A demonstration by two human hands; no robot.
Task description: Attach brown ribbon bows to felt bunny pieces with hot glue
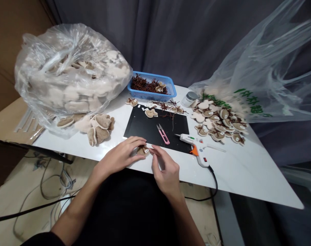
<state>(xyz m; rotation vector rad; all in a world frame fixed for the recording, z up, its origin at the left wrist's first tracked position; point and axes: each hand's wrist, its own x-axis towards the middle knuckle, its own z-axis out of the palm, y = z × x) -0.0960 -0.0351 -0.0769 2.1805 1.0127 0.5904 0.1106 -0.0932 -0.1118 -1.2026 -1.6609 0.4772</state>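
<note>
At the table's front edge, my left hand [123, 152] grips a small brown-and-cream plush piece [142, 151] between thumb and fingers. The piece bears a dark brown bow and a small white label. My right hand [167, 169] is curled at the piece's right side, its thumb and index fingertips close together; what they pinch, if anything, is too small to tell. Just beyond lie a black mat [142, 127] and pink thread snips [163, 134]. A white glue gun [198, 147] with an orange trigger rests to the right, its nozzle over the mat.
Loose plush pieces [99, 130] lie left, before a big clear bag [73, 78] full of them. A blue basket [152, 95] holds brown bows. Finished-looking bowed pieces [219, 124] pile up right, by a jar [189, 99] and plastic bag [268, 78]. A black cord [214, 177] hangs off the edge.
</note>
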